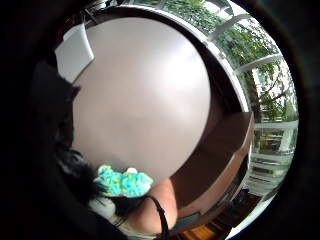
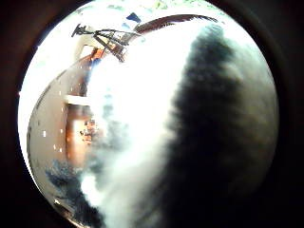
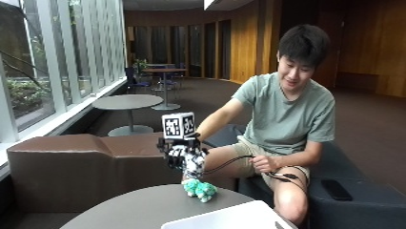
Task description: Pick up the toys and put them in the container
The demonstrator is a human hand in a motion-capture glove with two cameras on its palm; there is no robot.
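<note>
My gloved right hand (image 3: 184, 153) hovers over the far edge of the round grey table (image 3: 139, 205). Its fingers curl round a furry black-and-white plush toy (image 3: 192, 163), which fills the thumb side palm view (image 2: 190, 142). Its black fur also shows at the edge of the little finger side view (image 1: 75, 170). A turquoise toy with yellow spots (image 3: 200, 189) lies on the table just below the hand, near the table's rim (image 1: 125, 182). The white container (image 3: 228, 219) stands at the table's near edge, apart from the hand (image 1: 74, 50).
A brown upholstered bench (image 3: 70, 162) runs behind the table beside the windows. The person's knee (image 1: 160, 205) is close to the table edge by the turquoise toy. Bare tabletop (image 1: 145, 100) lies between that toy and the container.
</note>
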